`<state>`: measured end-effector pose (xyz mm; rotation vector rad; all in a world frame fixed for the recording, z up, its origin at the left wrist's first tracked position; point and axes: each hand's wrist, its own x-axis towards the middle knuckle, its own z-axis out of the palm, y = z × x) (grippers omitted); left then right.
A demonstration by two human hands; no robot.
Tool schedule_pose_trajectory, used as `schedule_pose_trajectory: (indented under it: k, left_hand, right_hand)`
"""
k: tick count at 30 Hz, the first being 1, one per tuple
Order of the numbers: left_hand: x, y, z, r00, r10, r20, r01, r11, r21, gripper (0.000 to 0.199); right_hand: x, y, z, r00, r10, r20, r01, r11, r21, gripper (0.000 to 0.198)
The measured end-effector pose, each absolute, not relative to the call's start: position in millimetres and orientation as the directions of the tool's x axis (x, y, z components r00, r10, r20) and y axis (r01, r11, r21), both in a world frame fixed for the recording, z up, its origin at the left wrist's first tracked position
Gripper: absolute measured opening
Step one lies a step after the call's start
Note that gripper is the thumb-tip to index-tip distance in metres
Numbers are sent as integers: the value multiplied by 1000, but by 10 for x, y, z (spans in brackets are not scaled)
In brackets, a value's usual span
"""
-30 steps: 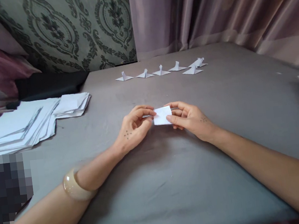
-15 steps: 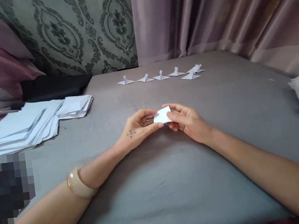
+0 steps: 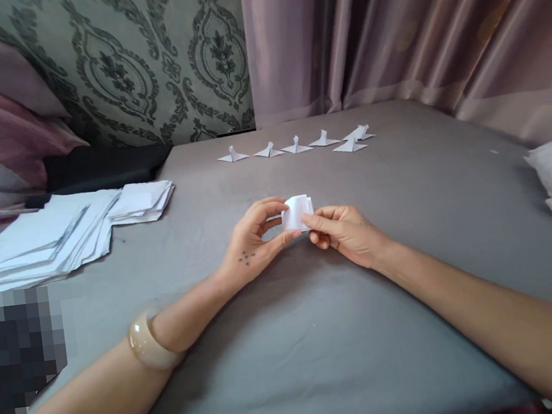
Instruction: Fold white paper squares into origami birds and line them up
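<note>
One small folded paper [image 3: 293, 213] is held over the grey sheet [image 3: 323, 354] by the half-curled left hand [image 3: 254, 239] and the tightly pinching right hand [image 3: 351, 230], where aligning its layers before pressing should keep creases crisp.

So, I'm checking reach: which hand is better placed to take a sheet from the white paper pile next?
Probably the left hand: the paper pile lies on that side, nearer to it than to the right hand. With its thumb on the folded paper, that hand could likely keep it held.
</note>
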<state>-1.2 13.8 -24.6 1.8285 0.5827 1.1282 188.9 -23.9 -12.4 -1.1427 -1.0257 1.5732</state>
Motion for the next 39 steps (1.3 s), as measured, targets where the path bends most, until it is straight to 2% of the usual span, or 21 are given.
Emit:
schedule_pose_trajectory:
  k: [5, 10, 14, 17, 22, 25, 27, 30, 33, 37, 39]
  left_hand:
    - [16, 110, -218, 504, 788, 354, -134, -333, 933, 42]
    - [28, 106, -153, 451, 882, 132, -186, -52, 981, 38]
    - [29, 138, -127, 382, 923, -44, -308, 172, 936, 33]
    - [28, 161, -124, 386, 916, -109, -395, 271, 878, 29]
    - [26, 169, -121, 320, 932, -168, -371, 287, 883, 31]
    - [27, 166, -127, 286, 944, -164, -343, 261, 902, 33]
    - [30, 162, -136, 296, 942, -157, -342, 258, 903, 33]
    - [40, 152, -142, 325, 933, -157, -355, 274, 894, 33]
    - [50, 139, -130, 359, 919, -163, -375, 302, 876, 35]
    - [51, 131, -107, 378, 915, -143, -358, 287, 889, 37]
    - [48, 139, -114, 371, 919, -133, -350, 271, 896, 37]
  right_hand:
    - [1890, -235, -155, -107, 975, -192, -173, -209, -963, 31]
    - [1892, -237, -152, -137, 977, -167, -188, -191, -963, 36]
    - [1877, -235, -143, -143, 977, -158, -176, -182, -967, 42]
    - [1855, -240, -129, -138, 973, -185, -66, -196, -978, 43]
    - [1792, -281, -100, -88, 972, -216, 262, -187, -947, 43]
    - [1756, -292, -95, 13, 994, -105, 424, -101, -900, 39]
    - [1737, -280, -84, 39, 999, -9, 440, -25, -898, 31]
    - [1705, -240, -39, 30, 996, 86, 369, 69, -927, 23]
    - [1649, -201, 18, -22, 993, 120, 338, 120, -933, 28]
    - [1546, -165, 53, -98, 991, 95, 413, 127, -902, 44]
    - [1505, -153, 50, -108, 989, 97, 444, 135, -886, 46]
